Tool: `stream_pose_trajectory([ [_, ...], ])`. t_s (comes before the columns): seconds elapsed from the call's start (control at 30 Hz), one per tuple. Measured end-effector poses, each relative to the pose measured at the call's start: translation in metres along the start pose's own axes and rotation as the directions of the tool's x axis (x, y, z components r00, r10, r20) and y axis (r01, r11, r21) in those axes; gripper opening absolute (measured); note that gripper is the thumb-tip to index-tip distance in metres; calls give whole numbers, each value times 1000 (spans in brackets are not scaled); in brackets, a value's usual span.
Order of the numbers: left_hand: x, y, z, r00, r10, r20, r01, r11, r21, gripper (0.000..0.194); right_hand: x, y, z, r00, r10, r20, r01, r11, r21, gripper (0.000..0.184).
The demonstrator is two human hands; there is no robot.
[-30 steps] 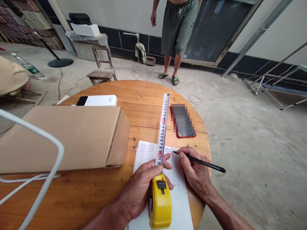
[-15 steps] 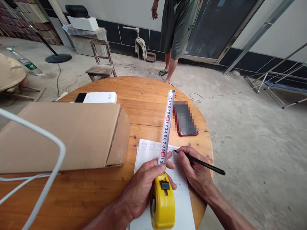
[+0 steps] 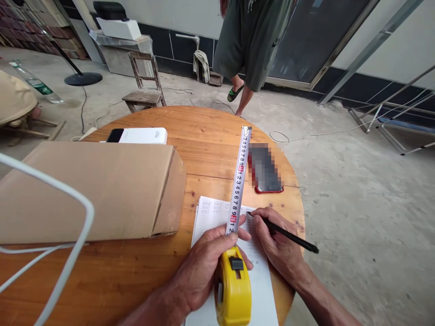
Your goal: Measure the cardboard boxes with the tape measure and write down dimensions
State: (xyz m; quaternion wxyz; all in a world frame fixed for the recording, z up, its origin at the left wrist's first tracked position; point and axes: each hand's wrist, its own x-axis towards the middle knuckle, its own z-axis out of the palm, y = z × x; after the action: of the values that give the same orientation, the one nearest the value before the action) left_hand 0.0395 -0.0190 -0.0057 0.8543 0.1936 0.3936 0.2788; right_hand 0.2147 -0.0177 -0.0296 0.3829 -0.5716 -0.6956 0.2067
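We're clamping a tape measure (image 3: 239, 294) in our left hand (image 3: 204, 267), pinching a pen (image 3: 295, 237) over paper (image 3: 261, 285) in our right hand (image 3: 283, 242); a person (image 3: 261, 50) is stepping nearby.

Apparently a home's yard or utility area: round wooden table (image 3: 204, 158) beneath the left fingers (image 3: 222, 245), worn wooden chair (image 3: 142, 98) far beyond them; bare concrete floor (image 3: 356, 203) and metal folding rack (image 3: 374, 118) out past the right fingers (image 3: 269, 214).

Yellow tape measure (image 3: 234, 287) w/ blk slider, numbered blade partly out & pointing away, is in L hand (image 3: 207, 258) above white paper (image 3: 261, 290) w/ handwriting, flat on wood table (image 3: 210, 158), & blk pen (image 3: 292, 235) slants in R hand (image 3: 280, 249), tip nr paper's upper R.
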Motion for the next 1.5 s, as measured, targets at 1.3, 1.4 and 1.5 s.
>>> stream_pose_trajectory([
  [1.3, -2, 1, 2, 1000, -3, 8, 3, 1000, 15, 18, 0, -2, -1, 997, 33, -68, -38, 997, -70, 12],
  [1.4, -1, 1, 1, 1000, 21, 20, -22, 1000, 13, 17, 0, -2, -1, 998, 30, -55, -34, 997, -65, 13],
  [1.5, -1, 0, 0, 1000, 15, 19, -15, 1000, 16, 18, -1, -2, -1, 999, 23, -35, -25, 997, -71, 13],
])
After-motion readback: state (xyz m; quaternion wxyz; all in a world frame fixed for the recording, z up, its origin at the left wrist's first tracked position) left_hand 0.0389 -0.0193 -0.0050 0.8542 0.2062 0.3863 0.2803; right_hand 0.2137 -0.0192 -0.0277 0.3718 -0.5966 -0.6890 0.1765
